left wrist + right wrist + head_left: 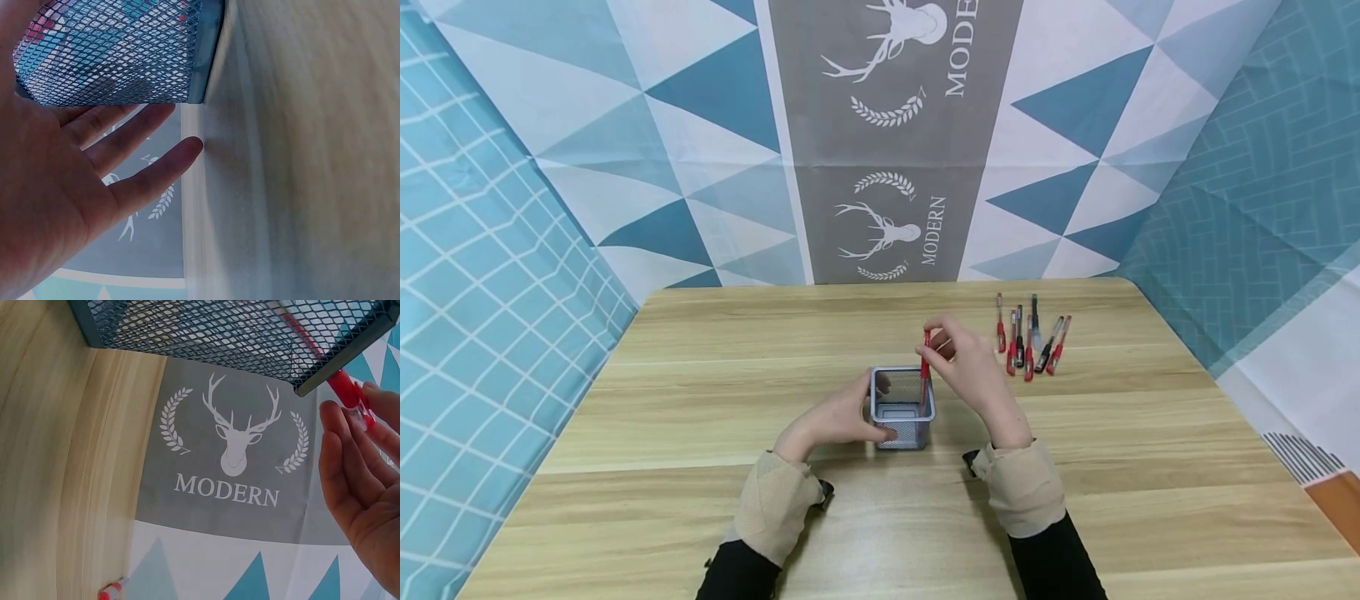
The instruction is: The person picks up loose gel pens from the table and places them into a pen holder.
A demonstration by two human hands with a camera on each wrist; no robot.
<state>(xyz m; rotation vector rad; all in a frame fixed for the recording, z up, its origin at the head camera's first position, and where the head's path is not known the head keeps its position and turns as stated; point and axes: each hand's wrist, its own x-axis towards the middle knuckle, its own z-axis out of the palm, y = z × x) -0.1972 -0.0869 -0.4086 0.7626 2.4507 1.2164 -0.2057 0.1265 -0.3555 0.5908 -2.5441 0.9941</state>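
A grey mesh pen holder [901, 410] stands on the wooden table [700, 392] near the middle. My left hand [838, 417] grips its left side, thumb on the front wall. The left wrist view shows my left hand [75, 187] with its fingers lying along the mesh holder [112, 50]. My right hand [966, 362] pinches the top of a red pen [925, 360]. The pen stands upright with its lower end inside the holder. In the right wrist view the red pen [347, 390] rises past the rim of the holder [219, 331], next to my right hand [362, 487].
Several loose pens [1028, 337], red and black, lie side by side on the table to the right of the holder, near the far edge. One red pen end [111, 590] shows low in the right wrist view. A patterned cloth backdrop [887, 142] rises behind the table.
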